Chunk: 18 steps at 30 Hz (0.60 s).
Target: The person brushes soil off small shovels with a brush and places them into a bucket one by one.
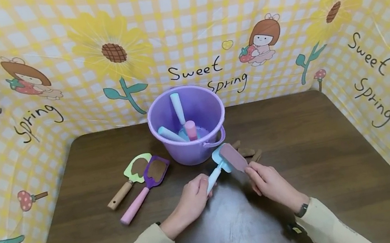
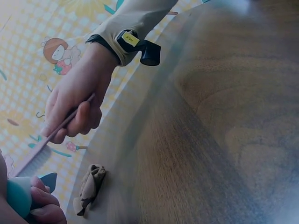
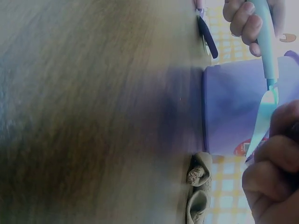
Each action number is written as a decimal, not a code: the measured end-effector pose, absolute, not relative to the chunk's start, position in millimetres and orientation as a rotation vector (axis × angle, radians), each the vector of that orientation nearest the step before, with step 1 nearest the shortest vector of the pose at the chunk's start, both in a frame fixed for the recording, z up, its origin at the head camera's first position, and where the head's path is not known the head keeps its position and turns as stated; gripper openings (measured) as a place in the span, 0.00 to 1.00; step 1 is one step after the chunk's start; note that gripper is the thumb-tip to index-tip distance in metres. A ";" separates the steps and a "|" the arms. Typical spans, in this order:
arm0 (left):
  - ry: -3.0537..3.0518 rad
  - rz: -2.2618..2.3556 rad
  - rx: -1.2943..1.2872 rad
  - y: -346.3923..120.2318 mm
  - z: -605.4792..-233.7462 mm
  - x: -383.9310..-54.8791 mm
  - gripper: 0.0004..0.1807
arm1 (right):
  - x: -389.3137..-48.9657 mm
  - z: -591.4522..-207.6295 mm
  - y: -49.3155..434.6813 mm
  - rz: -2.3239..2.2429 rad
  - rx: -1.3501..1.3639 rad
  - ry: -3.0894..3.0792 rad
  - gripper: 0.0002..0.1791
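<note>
My left hand (image 1: 194,197) grips the light blue handle of a small toy shovel (image 1: 214,178), whose blue head points away and up. My right hand (image 1: 272,181) pinches a flat mauve brush (image 1: 233,157) by its near end. The brush overlaps the shovel head in the head view. Pale bristles on the brush (image 2: 39,159) show in the left wrist view, facing the shovel. In the right wrist view the shovel blade (image 3: 265,114) is seen edge-on beside the right hand's curled fingers (image 3: 264,182); there the brush is hidden behind that hand.
A purple bucket (image 1: 192,152) stands behind the hands, with light blue and pink handles in it. To the left lie a green-headed tool (image 1: 120,195) with a wooden handle and a purple-headed tool (image 1: 135,205) with a pink handle. Crumpled brown pieces (image 1: 248,152) lie right of the bucket.
</note>
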State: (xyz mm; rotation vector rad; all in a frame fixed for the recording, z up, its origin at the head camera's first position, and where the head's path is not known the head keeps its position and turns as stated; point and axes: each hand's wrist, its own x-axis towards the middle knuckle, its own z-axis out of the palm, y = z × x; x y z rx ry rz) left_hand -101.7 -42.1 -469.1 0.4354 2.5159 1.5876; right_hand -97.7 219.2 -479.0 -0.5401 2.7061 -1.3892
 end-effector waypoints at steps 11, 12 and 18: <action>2.494 1.539 0.417 -43.1 -471.1 -100.9 0.21 | -102.1 -479.7 217.0 -1.210 -0.268 2.756 0.20; 2.502 1.523 0.417 -43.4 -471.8 -100.8 0.21 | -102.1 -479.4 217.0 -1.208 -0.252 2.764 0.20; 2.508 1.538 0.414 -44.0 -471.8 -101.4 0.20 | -98.7 -479.5 217.0 -1.297 -0.374 2.681 0.20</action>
